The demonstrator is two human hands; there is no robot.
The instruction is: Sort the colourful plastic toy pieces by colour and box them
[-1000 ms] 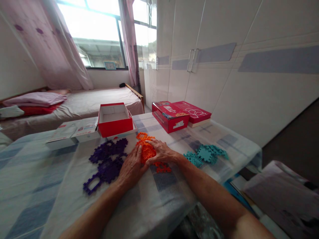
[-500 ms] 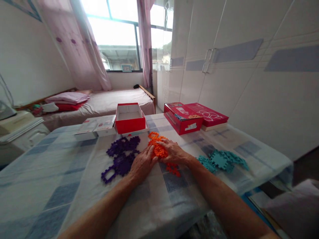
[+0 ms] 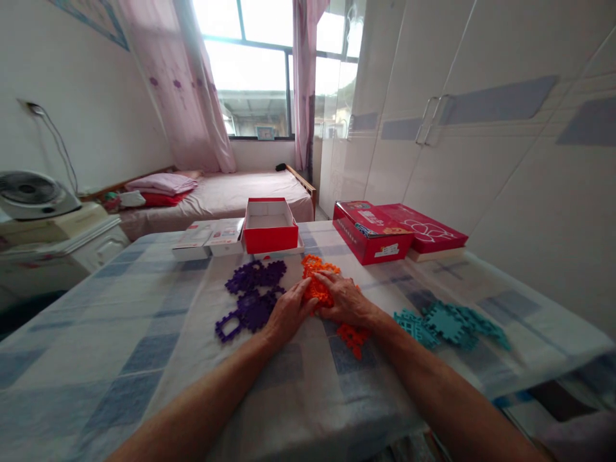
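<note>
A heap of orange interlocking plastic building pieces (image 3: pixel 319 292) lies on the table between my two hands. My left hand (image 3: pixel 287 312) presses in from the left, its fingers together along the heap's near side. From the right, my right hand (image 3: pixel 347 300) reaches over the top, fingers curved onto the pieces; it hides part of the heap. A loose orange piece (image 3: pixel 355 340) shows under my right wrist. Just left of my left hand is a spread of purple interlocking pieces (image 3: pixel 257 310). Teal interlocking pieces (image 3: pixel 445 322) lie right of my right forearm.
Behind the pieces stands an open red box (image 3: pixel 271 239) with a white inside. White boxes (image 3: pixel 226 239) sit to its left. A red printed box (image 3: pixel 373 237) and a flat red box (image 3: pixel 423 229) are at the back right. A checked cloth (image 3: pixel 158 385) covers the table.
The view has swung left, so everything sits further right in the picture. Both hands stay at the orange heap, with the fingers slightly shifted closer together over it.
</note>
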